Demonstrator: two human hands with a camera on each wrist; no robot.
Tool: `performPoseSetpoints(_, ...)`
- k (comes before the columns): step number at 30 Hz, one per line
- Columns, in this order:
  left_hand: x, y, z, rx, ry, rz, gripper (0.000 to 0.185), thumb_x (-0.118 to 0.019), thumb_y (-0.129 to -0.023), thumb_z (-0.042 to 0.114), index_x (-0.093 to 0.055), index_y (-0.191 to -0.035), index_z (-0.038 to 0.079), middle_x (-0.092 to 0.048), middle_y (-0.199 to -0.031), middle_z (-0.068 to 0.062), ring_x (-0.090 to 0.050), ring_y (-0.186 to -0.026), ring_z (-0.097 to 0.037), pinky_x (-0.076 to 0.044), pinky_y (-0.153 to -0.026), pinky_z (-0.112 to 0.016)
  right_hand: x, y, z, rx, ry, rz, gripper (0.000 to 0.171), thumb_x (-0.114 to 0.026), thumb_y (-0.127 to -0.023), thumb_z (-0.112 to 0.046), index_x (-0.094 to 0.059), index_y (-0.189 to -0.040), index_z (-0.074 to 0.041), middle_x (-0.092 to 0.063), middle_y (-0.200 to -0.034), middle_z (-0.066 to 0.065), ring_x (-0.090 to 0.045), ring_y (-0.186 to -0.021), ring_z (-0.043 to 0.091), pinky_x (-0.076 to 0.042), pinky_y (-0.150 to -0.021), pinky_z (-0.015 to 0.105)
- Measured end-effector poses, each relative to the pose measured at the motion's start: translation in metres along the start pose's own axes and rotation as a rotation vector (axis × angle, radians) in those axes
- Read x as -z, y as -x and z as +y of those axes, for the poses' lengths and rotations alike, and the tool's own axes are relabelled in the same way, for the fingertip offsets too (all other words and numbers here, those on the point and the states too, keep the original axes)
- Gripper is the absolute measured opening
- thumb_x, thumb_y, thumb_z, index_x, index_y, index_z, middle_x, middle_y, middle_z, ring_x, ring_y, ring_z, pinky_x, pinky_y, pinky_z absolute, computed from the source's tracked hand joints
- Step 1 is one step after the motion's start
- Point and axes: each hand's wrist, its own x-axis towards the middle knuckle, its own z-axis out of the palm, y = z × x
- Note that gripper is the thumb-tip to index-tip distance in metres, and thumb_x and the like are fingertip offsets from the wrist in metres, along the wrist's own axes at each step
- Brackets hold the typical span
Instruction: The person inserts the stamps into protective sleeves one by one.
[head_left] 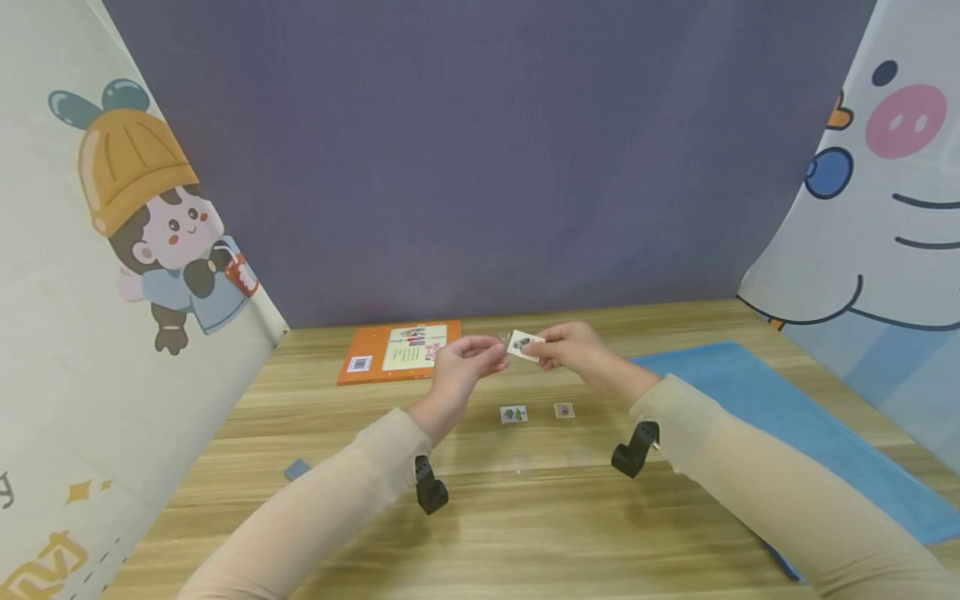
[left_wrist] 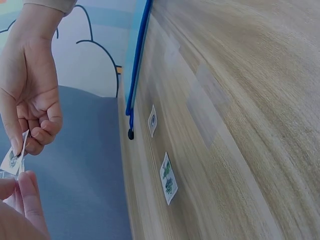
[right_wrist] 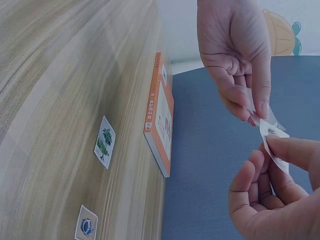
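Both hands are raised above the wooden table [head_left: 525, 517], fingertips almost meeting. My right hand [head_left: 542, 350] pinches a small white picture card [head_left: 524, 342], also seen in the right wrist view as the card [right_wrist: 275, 145] against that hand's thumb [right_wrist: 295, 150]. My left hand [head_left: 501, 357] pinches a thin clear film [right_wrist: 261, 114] that hangs at the card's edge. In the left wrist view the card [left_wrist: 12, 160] sits under the right hand [left_wrist: 20, 150]. Two more small picture cards lie on the table below: a tree one [head_left: 513, 414] and another [head_left: 564, 410].
An orange book [head_left: 397, 352] lies flat at the back of the table. A blue mat [head_left: 787, 425] covers the right side. A small grey-blue piece [head_left: 297, 469] lies at the left. Printed cloth backdrops close in both sides, and a grey wall stands behind.
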Motion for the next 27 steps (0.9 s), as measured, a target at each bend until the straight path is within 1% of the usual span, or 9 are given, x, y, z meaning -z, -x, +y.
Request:
performPoseSetpoints(5,-0.0002,-0.0002,0.0002,0.019,-0.033,0.013,0.026,-0.071,-0.084,0.000,-0.064,-0.109,-0.004,-0.071,-0.104,-0.016,-0.070,-0.077,-0.012,-0.060,-0.084,-0.029,-0.0006,0.0007,-0.0007,0.005,-0.012,-0.002,0.029,-0.070,-0.089,-0.015,-0.064,-0.107,0.006,-0.065,-0.086,0.003,-0.058,-0.074,0.011,-0.056,-0.072,0.022)
performPoseSetpoints(11,-0.0003,-0.0001,-0.0004,0.025,-0.037,0.030,0.032,-0.072,-0.083,-0.001,-0.061,-0.113,-0.006,-0.071,-0.103,-0.015,-0.069,-0.078,-0.011,-0.060,-0.085,-0.029,-0.0034,0.0007,-0.0005,0.000,-0.038,0.012,0.026,-0.069,-0.090,-0.015,-0.065,-0.104,0.006,-0.066,-0.085,0.003,-0.058,-0.072,0.011,-0.056,-0.070,0.021)
performPoseSetpoints(16,-0.0010,-0.0003,-0.0013,0.022,-0.026,0.034,0.032,-0.072,-0.083,-0.001,-0.062,-0.113,-0.005,-0.071,-0.102,-0.014,-0.069,-0.079,-0.011,-0.059,-0.087,-0.029,-0.0045,0.0012,0.0003,0.000,-0.057,0.012,0.024,-0.069,-0.090,-0.016,-0.065,-0.102,0.005,-0.066,-0.085,0.003,-0.059,-0.073,0.011,-0.057,-0.071,0.022)
performPoseSetpoints(22,-0.0018,-0.0006,-0.0014,0.010,-0.017,0.033,0.028,-0.072,-0.082,-0.001,-0.063,-0.109,-0.005,-0.070,-0.104,-0.015,-0.068,-0.078,-0.011,-0.059,-0.083,-0.027,-0.0029,0.0023,-0.0005,0.011,-0.012,-0.012,0.027,-0.069,-0.090,-0.017,-0.065,-0.106,0.005,-0.065,-0.082,0.001,-0.059,-0.075,0.012,-0.057,-0.074,0.024)
performPoseSetpoints(27,-0.0021,-0.0004,-0.0008,0.002,-0.024,0.030,0.025,-0.073,-0.082,-0.001,-0.065,-0.105,-0.003,-0.071,-0.098,-0.012,-0.068,-0.077,-0.011,-0.060,-0.083,-0.028,-0.0001,0.0006,-0.0004,0.018,0.027,-0.030,0.031,-0.070,-0.089,-0.018,-0.065,-0.110,0.004,-0.065,-0.085,0.002,-0.059,-0.076,0.012,-0.057,-0.075,0.025)
